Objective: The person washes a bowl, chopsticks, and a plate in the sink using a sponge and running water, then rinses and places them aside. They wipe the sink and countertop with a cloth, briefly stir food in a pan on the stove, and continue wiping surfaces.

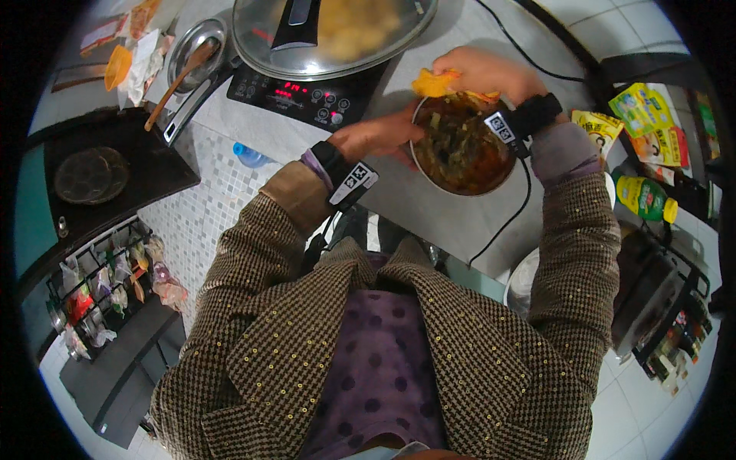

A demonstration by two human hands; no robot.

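Observation:
A round bowl [422, 174] stands on the grey counter in front of me, filled with a dark reddish-brown dish that has greenish strands in it. My left hand [382, 138] grips its left side, with the thumb over the rim. At the far rim, my right hand [489, 72] holds a crumpled yellow-orange item [435, 84]. Whether that is a cloth or a packet I cannot tell; part of it lies along the rim. Left of the bowl, a lit induction cooker [282, 95] carries a pan under a glass lid [356, 34], with yellowish food blurred beneath.
A wooden spoon [184, 77] rests across a metal bowl [177, 50] near the pan handle [192, 109]. A black cable [520, 201] crosses the counter [397, 195]. Food packets [641, 109] and a green bottle [643, 197] with a yellow cap stand to the right. A blue-capped bottle [252, 155] lies left.

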